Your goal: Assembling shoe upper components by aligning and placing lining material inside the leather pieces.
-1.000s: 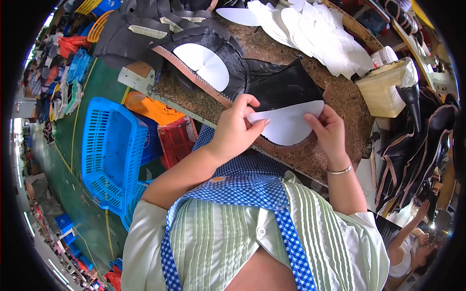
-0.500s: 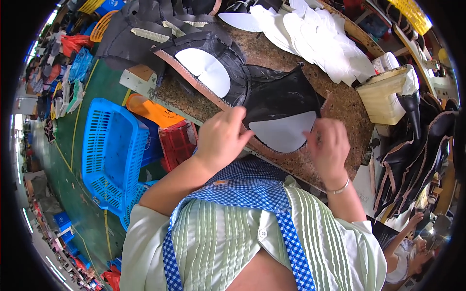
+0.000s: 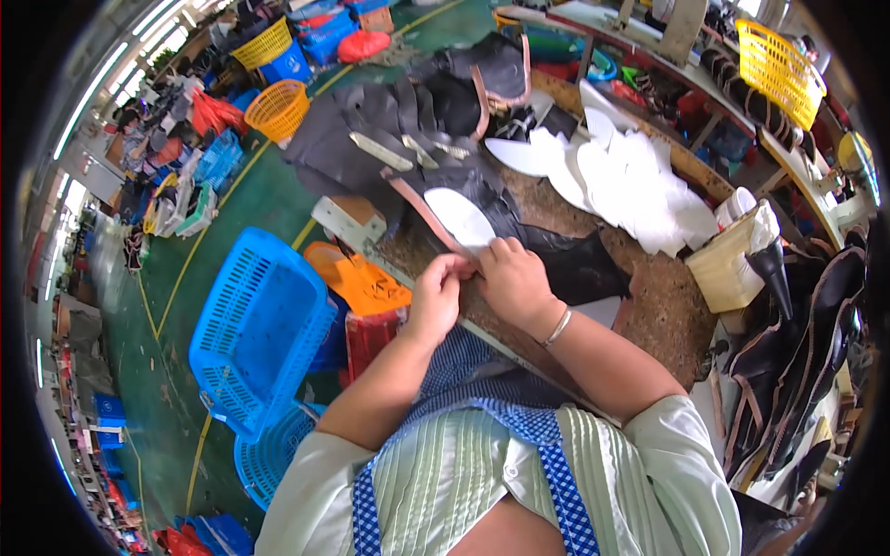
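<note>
A black leather shoe upper (image 3: 575, 266) with a pinkish-brown serrated edge lies across the near side of a brown speckled worktop (image 3: 672, 320). A white rounded stiffener piece (image 3: 456, 215) sits on the upper's left part. My left hand (image 3: 434, 301) is closed, thumb and fingers pinched at the near edge of the upper, just below that stiffener. Right beside it, my right hand (image 3: 516, 283) is also closed on this edge, its knuckles covering the spot. The pinched edge itself is mostly hidden by my fingers. Part of another pale stiffener shows at the right, under my right wrist.
Dark leather pieces (image 3: 348, 153) are heaped beyond the worktop's left end. A pile of white stiffeners (image 3: 630, 185) lies at the back. At the right stand a cream container (image 3: 728, 278) and hanging black uppers (image 3: 788, 371). Blue baskets (image 3: 250, 324) stand at the left.
My right hand has moved left from the upper's right end to beside my left hand. The view has shifted, so the worktop sits lower and further right.
</note>
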Motion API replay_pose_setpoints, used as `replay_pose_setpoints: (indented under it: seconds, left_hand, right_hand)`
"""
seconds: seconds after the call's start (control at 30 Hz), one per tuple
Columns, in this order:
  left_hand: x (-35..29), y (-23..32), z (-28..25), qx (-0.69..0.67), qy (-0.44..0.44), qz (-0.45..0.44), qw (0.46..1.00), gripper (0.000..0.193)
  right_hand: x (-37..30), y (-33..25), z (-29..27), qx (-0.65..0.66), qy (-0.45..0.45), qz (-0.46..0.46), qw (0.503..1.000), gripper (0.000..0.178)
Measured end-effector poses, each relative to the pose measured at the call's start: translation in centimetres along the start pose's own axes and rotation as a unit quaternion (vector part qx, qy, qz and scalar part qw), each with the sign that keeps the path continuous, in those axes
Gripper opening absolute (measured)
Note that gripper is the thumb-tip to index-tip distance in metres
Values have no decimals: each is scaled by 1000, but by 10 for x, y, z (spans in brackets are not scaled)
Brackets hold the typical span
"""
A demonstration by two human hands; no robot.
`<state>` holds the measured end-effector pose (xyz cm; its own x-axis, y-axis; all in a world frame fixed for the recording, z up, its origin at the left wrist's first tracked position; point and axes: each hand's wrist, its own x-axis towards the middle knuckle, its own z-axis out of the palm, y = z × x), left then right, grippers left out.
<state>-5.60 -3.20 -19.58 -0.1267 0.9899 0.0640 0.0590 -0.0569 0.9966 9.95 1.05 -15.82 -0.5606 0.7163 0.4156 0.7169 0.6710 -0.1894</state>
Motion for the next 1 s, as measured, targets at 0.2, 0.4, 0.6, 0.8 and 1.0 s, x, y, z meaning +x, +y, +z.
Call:
replay_pose_setpoints:
  seconds: [0.2,0.4,0.6,0.8,1.0]
  left_hand:
    - [14,70,-27,-75,42,64,994,60]
    - [42,209,-9,-14,-155,216,964,22]
    - [35,229,-6,318,-313,302,842,14]
    - [32,213,18,216,-451,211,840,14]
    - [41,199,41,269,-483,219,804,17]
  right_hand:
    - [21,-3,-92,323,227,86,915,7]
    - [-14,-15,-122,651,122,204,721,23]
    - [-48,27,-201,87,403,55,909,48]
    - [-42,38,-211,247,103,-35,963,32]
    - [-55,51,-212,243,54,-29,968,22]
